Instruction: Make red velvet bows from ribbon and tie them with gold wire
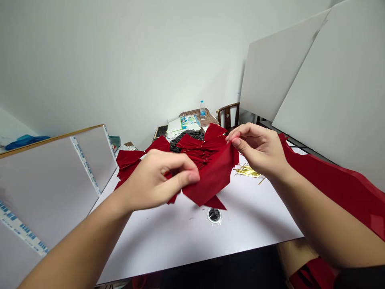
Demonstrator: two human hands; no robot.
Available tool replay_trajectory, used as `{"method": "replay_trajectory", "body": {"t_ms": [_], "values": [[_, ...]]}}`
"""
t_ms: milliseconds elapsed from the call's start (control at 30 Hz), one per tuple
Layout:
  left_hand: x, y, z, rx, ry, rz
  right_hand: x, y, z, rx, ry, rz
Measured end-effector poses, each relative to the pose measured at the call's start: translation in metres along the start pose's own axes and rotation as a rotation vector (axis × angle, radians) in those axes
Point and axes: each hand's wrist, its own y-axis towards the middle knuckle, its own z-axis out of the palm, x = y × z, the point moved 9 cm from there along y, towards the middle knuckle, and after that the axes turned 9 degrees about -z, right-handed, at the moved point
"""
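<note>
A piece of red fabric (212, 174) is stretched in the air above the white table (186, 241). My left hand (167, 176) pinches its lower left corner between thumb and fingers. At its upper right corner, my right hand (255, 146) has thumb and fingertips closed on the cloth. Behind it lie red bows (203, 146) with small pale centres, stacked in a row, and another group of red bows (129, 158) is partly hidden behind my left hand. Gold twist ties (248, 170) are heaped on the table beside my right wrist.
A large red cloth (327, 176) runs along the right side. A round grommet (214, 215) is set in the tabletop. Farther back are a black plastic bag (188, 138), a water bottle (202, 110) and a wooden chair (228, 114). White panels (54, 176) stand left and right.
</note>
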Motion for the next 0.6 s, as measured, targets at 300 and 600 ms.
{"method": "replay_trajectory", "body": {"t_ms": [300, 600], "values": [[0.024, 0.018, 0.070, 0.007, -0.549, -0.048, 0.052, 0.018, 0.031, 0.058, 0.250, -0.211], [0.020, 0.016, 0.075, -0.035, -0.621, -0.147, 0.020, -0.022, 0.030, 0.119, 0.398, 0.086]]}}
